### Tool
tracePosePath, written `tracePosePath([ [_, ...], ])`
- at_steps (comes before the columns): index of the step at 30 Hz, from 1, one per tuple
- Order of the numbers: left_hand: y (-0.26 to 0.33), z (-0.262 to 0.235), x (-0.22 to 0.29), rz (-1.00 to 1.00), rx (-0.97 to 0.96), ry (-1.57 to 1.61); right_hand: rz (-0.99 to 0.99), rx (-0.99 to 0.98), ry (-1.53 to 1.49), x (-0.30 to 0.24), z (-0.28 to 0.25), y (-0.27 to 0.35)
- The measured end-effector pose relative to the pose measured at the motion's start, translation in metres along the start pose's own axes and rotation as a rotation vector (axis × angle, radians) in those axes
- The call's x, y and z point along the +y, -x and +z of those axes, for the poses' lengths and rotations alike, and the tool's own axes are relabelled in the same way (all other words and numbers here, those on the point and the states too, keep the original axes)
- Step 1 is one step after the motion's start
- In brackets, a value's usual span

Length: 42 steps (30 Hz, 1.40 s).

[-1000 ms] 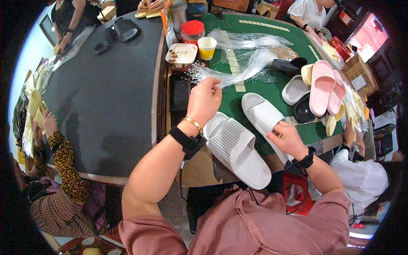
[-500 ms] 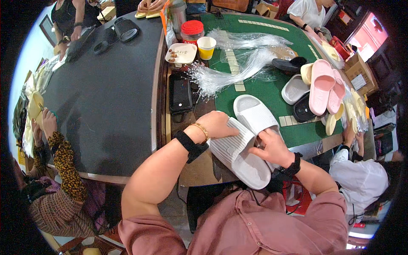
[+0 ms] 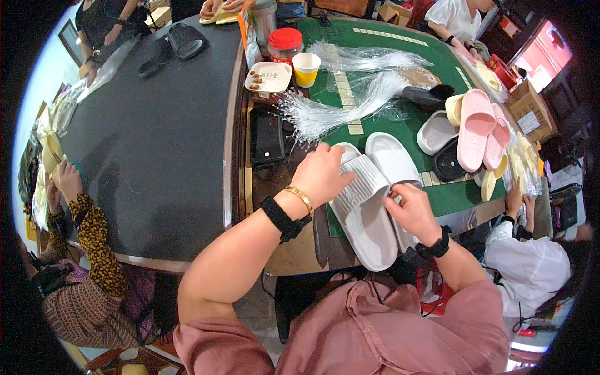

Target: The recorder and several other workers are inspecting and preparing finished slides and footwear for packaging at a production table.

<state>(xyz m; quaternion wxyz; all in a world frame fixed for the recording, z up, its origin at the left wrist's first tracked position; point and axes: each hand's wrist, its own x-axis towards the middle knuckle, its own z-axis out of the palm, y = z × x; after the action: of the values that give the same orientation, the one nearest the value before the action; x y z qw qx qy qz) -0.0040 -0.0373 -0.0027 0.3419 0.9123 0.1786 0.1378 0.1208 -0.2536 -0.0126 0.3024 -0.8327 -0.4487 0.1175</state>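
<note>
Two light grey slide slippers lie side by side in front of me at the table's near edge, toes pointing away. My left hand (image 3: 320,177) grips the left slipper (image 3: 367,234) around its outer side, thumb on the ribbed strap and fingers by the toe. My right hand (image 3: 411,211) has its fingers closed at the inner edge of the right slipper (image 3: 394,159), by the strap opening. Its fingertips are partly hidden there. To the right is a pile of slippers: a pink pair (image 3: 476,128), a grey slipper (image 3: 435,132) and a black slipper (image 3: 449,161).
White plastic fastener strands (image 3: 356,106) lie on the green mat (image 3: 387,50). A yellow cup (image 3: 306,70), a red-lidded jar (image 3: 285,44), a white dish (image 3: 269,76) and a black tray (image 3: 267,134) are at the back left. Co-workers sit on both sides and opposite.
The slippers have shifted slightly away from me and stand straighter, closer together. My left hand has moved from the strap's side toward the toe; my right hand has drawn back from inside the right slipper.
</note>
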Motion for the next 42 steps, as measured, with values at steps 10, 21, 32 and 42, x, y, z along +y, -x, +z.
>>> tracePosePath([
  [10, -0.002, 0.001, -0.006, -0.149, -0.279, -0.119, -0.015, 0.301, 0.006, 0.042, -0.020, -0.025],
  [21, -0.008, -0.006, -0.012, -0.201, -0.255, -0.157, -0.038, -0.039, 0.193, 0.032, -0.045, -0.036],
  [32, -0.009, -0.007, -0.018, -0.129, -0.120, -0.215, -0.354, 0.173, 0.273, 0.004, -0.055, -0.172],
  [42, -0.010, -0.004, -0.017, -0.138, -0.131, -0.211, -0.500, 0.190, 0.638, -0.001, -0.038, -0.211],
])
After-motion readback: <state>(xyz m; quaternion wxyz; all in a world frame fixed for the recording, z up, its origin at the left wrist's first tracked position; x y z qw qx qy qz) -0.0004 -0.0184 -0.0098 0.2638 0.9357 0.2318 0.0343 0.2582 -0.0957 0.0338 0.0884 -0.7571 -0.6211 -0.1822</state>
